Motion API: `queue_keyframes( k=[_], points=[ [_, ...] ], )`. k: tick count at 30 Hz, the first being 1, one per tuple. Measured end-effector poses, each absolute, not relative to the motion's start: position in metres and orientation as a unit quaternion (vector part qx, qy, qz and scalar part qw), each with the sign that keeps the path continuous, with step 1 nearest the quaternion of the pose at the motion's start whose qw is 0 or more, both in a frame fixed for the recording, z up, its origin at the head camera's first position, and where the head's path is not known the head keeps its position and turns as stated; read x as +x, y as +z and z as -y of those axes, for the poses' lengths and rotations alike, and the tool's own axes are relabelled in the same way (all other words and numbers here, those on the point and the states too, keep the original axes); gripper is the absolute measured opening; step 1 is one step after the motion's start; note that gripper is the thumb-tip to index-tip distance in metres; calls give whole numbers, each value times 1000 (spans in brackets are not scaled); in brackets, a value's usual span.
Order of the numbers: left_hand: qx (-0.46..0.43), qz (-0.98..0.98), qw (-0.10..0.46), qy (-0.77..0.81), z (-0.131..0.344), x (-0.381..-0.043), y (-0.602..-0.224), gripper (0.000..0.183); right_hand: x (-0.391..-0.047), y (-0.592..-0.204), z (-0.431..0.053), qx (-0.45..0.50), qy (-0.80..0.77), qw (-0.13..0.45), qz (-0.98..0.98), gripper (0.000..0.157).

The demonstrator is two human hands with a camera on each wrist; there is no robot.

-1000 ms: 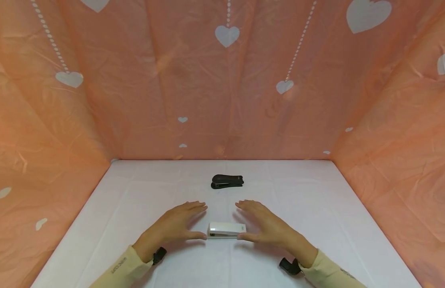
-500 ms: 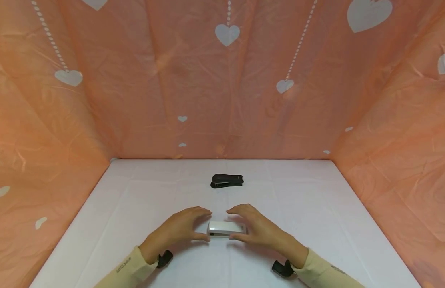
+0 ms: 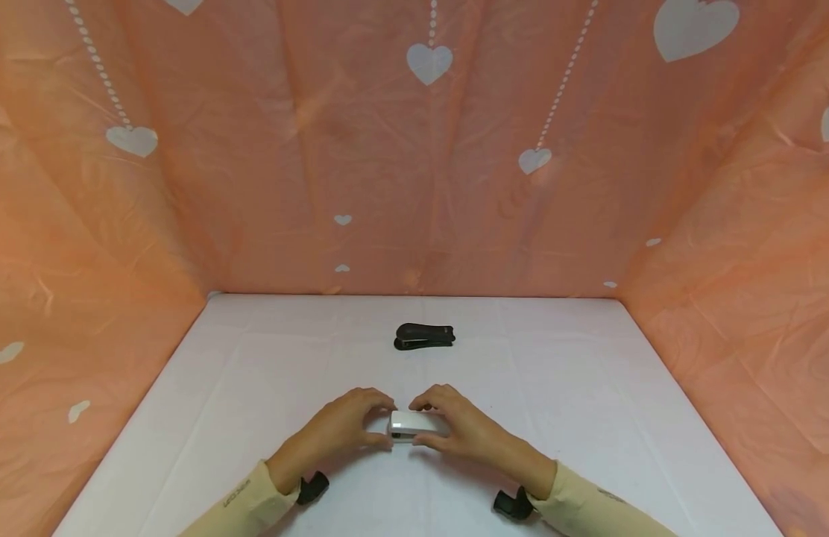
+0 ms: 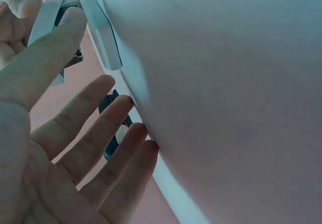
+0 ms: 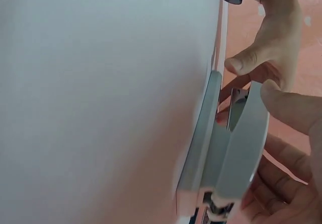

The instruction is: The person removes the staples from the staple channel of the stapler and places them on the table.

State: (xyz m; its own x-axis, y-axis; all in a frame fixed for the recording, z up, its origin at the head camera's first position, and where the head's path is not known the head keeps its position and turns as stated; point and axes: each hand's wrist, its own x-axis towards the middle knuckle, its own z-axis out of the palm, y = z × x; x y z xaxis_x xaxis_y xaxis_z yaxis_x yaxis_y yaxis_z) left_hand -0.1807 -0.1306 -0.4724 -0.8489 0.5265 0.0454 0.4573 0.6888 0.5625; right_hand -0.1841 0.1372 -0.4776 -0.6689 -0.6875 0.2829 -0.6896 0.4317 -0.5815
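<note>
A white stapler (image 3: pixel 414 422) lies lengthwise on the white tabletop, between the two hands. My right hand (image 3: pixel 458 424) holds its right part, thumb along the near side and fingers bent over the far side. In the right wrist view that thumb (image 5: pixel 292 105) meets the top arm of the stapler (image 5: pixel 244 143), and the fingers are partly hidden behind it. My left hand (image 3: pixel 350 424) is at the left end, fingertips close to it. The left wrist view shows its fingers (image 4: pixel 113 148) extended and spread, with the thumb (image 4: pixel 53 48) overlapping the stapler's mouth.
Farther back on the white table (image 3: pixel 287 343) lies a black stapler (image 3: pixel 424 336). Orange cloth (image 3: pixel 388 186) with pale hearts stands behind the table and along both sides. Each wrist wears a black camera (image 3: pixel 514 504) beside a light sleeve.
Both hands have moved inward around the white stapler, the right one sliding left along it. Their fingers have bent and drawn nearer to their thumbs. The white stapler and black stapler stay put.
</note>
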Motion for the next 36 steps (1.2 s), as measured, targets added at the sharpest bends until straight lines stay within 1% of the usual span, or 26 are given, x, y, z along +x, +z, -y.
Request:
queue_keyframes(
  k=[4,6,12,23,32,36],
  points=[
    [263,-922,59,278,128,-181,-474,36,-185,-479,-134,402,364,-12,840,39],
    [264,-924,53,272,127,-181,-475,33,-186,-479,-132,397,374,-23,838,38],
    [269,-930,28,250,125,-179,-474,34,-190,-481,-127,386,379,-52,839,36],
    [260,-937,22,233,121,-177,-474,35,-194,-482,-125,386,358,-73,847,26],
    [264,-937,29,229,116,-177,-471,33,-195,-482,-127,355,390,-109,842,27],
    [261,-939,30,221,116,-177,-471,34,-195,-480,-127,352,397,-115,840,26]
  ],
)
